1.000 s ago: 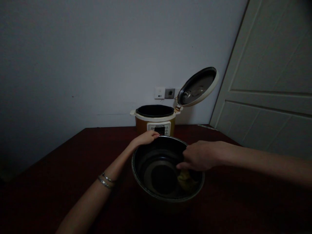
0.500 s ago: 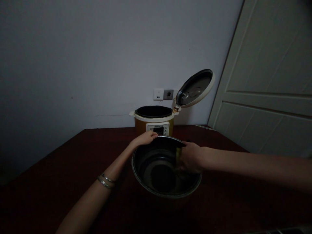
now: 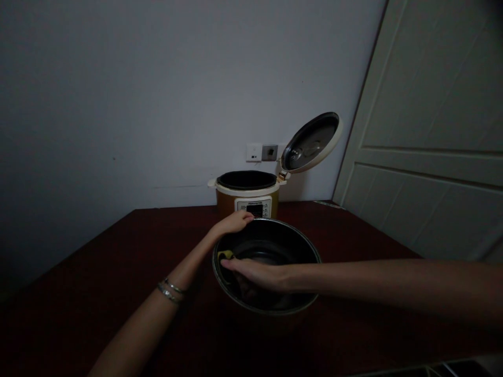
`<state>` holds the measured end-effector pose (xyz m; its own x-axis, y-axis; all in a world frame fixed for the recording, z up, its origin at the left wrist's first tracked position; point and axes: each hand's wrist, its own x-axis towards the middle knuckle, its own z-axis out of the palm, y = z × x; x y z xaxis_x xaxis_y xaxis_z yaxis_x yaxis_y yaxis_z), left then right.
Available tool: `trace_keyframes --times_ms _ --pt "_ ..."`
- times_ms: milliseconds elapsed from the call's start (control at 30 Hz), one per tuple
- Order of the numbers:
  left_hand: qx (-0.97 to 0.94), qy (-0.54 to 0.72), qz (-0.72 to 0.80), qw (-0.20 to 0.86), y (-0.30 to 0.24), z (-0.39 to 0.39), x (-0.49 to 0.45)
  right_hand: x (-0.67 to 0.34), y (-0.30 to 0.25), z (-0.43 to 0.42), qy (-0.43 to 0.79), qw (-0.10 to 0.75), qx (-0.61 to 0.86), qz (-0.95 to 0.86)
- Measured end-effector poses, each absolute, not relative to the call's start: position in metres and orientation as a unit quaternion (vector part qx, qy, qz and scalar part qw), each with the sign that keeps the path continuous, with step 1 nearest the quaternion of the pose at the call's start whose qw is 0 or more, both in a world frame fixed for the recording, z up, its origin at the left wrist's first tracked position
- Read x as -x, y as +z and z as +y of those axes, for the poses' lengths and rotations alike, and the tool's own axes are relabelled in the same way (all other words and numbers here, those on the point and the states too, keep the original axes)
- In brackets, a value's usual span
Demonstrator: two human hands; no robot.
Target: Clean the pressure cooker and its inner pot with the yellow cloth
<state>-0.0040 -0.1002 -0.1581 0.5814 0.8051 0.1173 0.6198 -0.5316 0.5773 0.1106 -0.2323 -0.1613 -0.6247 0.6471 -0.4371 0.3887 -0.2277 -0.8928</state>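
Head view: your left hand [image 3: 236, 222] pinches the far rim of the round black metal pot [image 3: 285, 238] between thumb and fingers. The pot sits directly in front of you, its mouth facing up and toward you; its base is lost in shadow. Your right hand [image 3: 259, 275] reaches inside the pot, its thumb extended and pressing a small yellow cloth [image 3: 225, 255] against the side wall, nearer to you than your left hand. The lower fingers of your right hand are too dark to read.

Just beyond your left hand stands the brown-and-white round electric cooker [image 3: 228, 201]. Its round white-edged lid [image 3: 312, 144] is raised, beyond and to the right of both hands. The dark red table [image 3: 157, 235] extends on either side of your hands. Two silver bracelets [image 3: 168, 291] encircle your left wrist.
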Motion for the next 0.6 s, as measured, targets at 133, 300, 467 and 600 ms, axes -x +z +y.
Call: trace_keyframes --times_ms 133,300,467,600 --pt "-0.858 0.189 0.41 0.247 -0.161 -0.096 0.005 -0.147 -0.14 -0.23 0.596 -0.096 0.427 -0.673" --pt "-0.862 0.187 0.403 0.244 -0.165 -0.091 0.006 -0.182 -0.109 -0.217 0.329 -0.293 0.447 -0.779" --pt "-0.866 0.179 0.4 0.24 -0.163 -0.094 0.006 -0.175 -0.128 -0.194 -0.026 -0.298 0.433 -0.85" --pt "-0.868 0.181 0.403 0.226 -0.163 -0.094 0.006 -0.172 -0.152 -0.176 -0.169 -0.228 0.339 -0.897"
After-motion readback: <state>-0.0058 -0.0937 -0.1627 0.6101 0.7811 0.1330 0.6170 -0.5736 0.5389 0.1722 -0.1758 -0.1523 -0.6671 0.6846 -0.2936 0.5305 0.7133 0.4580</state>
